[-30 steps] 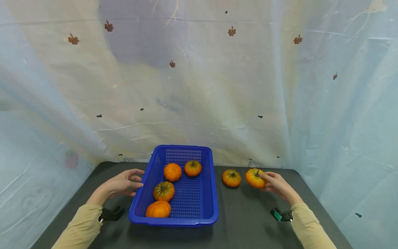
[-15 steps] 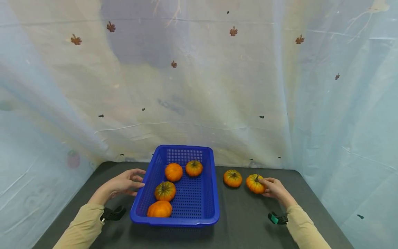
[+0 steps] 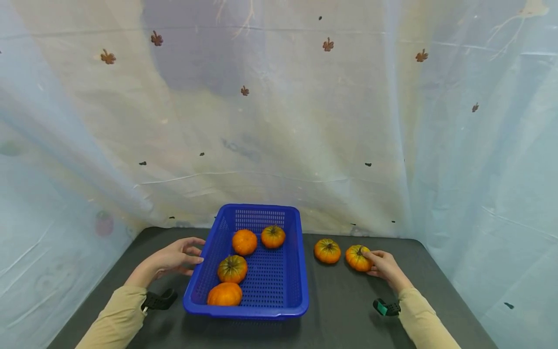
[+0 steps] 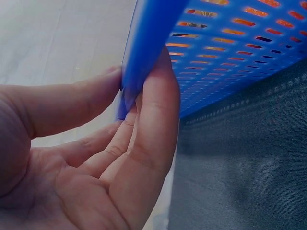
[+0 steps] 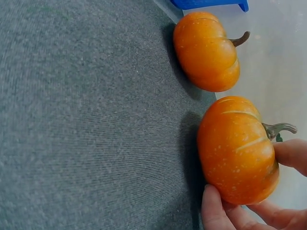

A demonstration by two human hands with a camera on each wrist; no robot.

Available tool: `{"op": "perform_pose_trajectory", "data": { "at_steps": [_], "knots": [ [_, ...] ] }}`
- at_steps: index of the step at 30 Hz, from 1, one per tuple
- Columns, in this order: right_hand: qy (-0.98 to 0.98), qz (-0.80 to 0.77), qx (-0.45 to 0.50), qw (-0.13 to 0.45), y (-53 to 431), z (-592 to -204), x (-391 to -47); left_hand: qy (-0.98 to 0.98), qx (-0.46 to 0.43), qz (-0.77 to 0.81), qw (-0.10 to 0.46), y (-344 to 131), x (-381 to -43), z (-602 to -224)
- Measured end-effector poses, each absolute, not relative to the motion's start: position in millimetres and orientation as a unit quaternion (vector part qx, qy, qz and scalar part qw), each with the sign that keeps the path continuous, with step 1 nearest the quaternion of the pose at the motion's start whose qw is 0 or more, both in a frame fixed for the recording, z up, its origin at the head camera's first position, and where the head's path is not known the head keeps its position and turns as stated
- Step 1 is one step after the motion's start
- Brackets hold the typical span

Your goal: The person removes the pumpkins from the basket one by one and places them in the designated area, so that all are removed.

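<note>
My left hand (image 3: 171, 259) pinches the left rim of a blue plastic basket (image 3: 303, 291); in the left wrist view the thumb (image 4: 81, 103) is on one face of the rim and the fingers curl under it. Inside the basket lie several small orange pumpkins (image 3: 232, 269). To the right, my right hand (image 3: 388, 269) holds another small pumpkin (image 3: 356, 259) by its side, thumb near the stem and fingertips low against it. That pumpkin sits upright at the table surface. A second loose pumpkin (image 5: 206, 52) stands just left of it, apart, with its stem up.
The dark cloth-covered table (image 3: 340, 310) carries everything. A pale plastic curtain (image 3: 279, 121) with leaf prints hangs right behind the table's back edge and along both sides. The basket's right rim stands close to the nearer loose pumpkin.
The right hand has lowered its pumpkin from slightly above the table down onto it, beside the other loose pumpkin. The left hand and basket stay in place; the head view shifts slightly.
</note>
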State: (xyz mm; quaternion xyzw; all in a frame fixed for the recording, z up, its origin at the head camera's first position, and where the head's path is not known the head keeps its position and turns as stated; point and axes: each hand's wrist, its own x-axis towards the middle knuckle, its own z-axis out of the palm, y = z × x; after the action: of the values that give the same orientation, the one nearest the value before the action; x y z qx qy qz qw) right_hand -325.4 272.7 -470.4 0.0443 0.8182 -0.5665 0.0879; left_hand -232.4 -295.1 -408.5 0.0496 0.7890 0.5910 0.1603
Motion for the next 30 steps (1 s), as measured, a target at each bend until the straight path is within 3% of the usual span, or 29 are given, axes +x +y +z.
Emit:
{"op": "perform_pose_trajectory", "data": {
  "at_steps": [30],
  "knots": [
    [0.823, -0.561, 0.059, 0.074, 263.0, -472.5, -335.9, 0.791, 0.046, 0.59, 0.158, -295.6, -233.2, -410.1]
  ]
}}
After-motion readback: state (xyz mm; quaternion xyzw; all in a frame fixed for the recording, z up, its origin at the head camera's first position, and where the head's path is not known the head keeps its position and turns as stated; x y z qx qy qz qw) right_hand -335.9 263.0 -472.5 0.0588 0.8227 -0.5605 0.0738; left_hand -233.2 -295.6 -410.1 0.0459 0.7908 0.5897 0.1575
